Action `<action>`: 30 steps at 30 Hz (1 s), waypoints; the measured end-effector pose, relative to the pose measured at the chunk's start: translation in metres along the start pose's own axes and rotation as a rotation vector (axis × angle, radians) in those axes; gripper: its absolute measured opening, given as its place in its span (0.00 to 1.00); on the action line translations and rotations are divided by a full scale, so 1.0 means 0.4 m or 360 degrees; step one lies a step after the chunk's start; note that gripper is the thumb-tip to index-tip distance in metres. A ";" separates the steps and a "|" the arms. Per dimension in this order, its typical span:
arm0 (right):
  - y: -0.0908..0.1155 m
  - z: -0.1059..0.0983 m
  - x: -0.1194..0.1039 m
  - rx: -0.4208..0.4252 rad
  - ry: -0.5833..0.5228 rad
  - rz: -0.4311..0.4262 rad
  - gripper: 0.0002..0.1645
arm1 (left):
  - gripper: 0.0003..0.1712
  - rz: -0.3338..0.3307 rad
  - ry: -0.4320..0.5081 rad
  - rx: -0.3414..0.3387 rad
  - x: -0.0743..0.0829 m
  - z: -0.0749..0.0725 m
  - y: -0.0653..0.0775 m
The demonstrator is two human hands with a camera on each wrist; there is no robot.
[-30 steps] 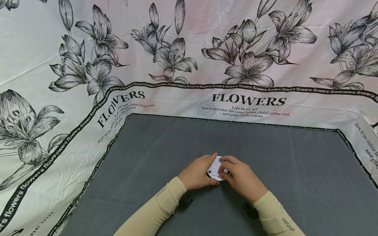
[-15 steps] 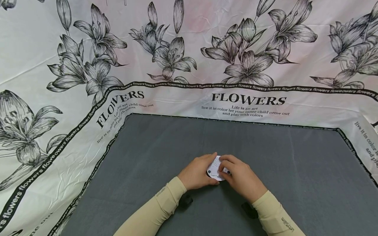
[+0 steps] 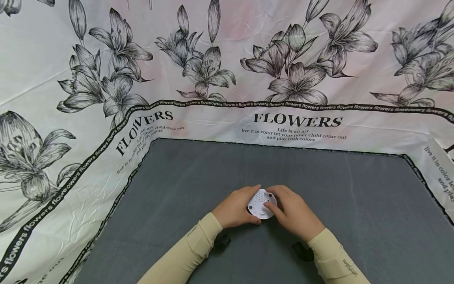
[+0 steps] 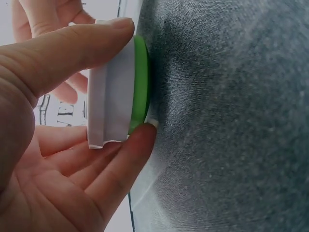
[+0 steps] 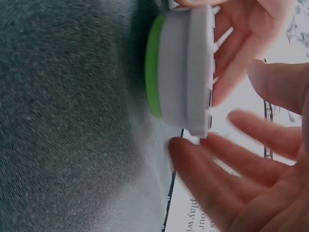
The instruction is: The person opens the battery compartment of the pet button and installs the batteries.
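Observation:
A round white device [image 3: 260, 209] with a green underside is held a little above the grey cloth. Its upward face shows a patch of small holes and several dark round spots. My left hand [image 3: 234, 208] grips it by the rim, thumb on the near side and fingers on the far side. In the left wrist view the green layer [image 4: 140, 82] faces the cloth. My right hand [image 3: 296, 211] is at the device's right side, its thumb overlapping the white face in the head view. In the right wrist view its fingers are spread, with fingertips [image 5: 181, 147] right by the rim.
Grey cloth [image 3: 198, 169] covers the table beneath the hands. A white border [image 3: 213, 120] with black lettering and printed lilies surrounds it at the back and sides. Dark wrist-worn pieces [image 3: 302, 251] show below the hands.
The right hand's fingers have come off the white face, where they were bent together, and spread toward the rim. More of the face now shows. The left hand keeps its grip.

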State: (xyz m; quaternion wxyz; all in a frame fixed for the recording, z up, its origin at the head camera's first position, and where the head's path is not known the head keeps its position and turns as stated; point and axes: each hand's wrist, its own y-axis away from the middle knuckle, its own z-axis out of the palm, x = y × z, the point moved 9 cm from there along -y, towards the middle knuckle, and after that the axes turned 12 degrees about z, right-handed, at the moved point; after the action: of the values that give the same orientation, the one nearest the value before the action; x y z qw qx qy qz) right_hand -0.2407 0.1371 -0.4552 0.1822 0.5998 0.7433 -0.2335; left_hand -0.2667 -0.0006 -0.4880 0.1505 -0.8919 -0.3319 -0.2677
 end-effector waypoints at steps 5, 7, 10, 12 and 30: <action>-0.003 0.002 0.048 -0.0179 -0.0081 0.0228 0.27 | 0.64 -0.0061 0.0071 -0.0022 -0.001 -0.001 0.006; -0.003 0.003 0.056 -0.0222 -0.0100 0.0268 0.28 | 0.66 -0.0092 0.0119 -0.0016 -0.005 -0.010 0.010; -0.004 0.003 0.058 -0.0254 -0.0119 0.0296 0.28 | 0.67 -0.0195 0.0209 0.0010 -0.023 -0.029 0.021; -0.004 0.008 0.059 -0.0300 -0.0158 0.0321 0.29 | 0.64 -0.0281 0.0290 0.0031 -0.037 -0.041 0.031; 0.008 0.025 0.083 -0.0439 -0.0787 0.0625 0.30 | 0.34 -0.0590 0.1409 0.0268 -0.047 -0.011 0.028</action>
State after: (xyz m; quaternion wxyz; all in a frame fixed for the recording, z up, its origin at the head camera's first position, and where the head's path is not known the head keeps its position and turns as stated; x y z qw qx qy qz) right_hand -0.2450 0.1588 -0.4821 0.4776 0.6265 0.5716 -0.2295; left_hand -0.2729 -0.0205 -0.4963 0.2985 -0.6029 -0.4097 -0.6160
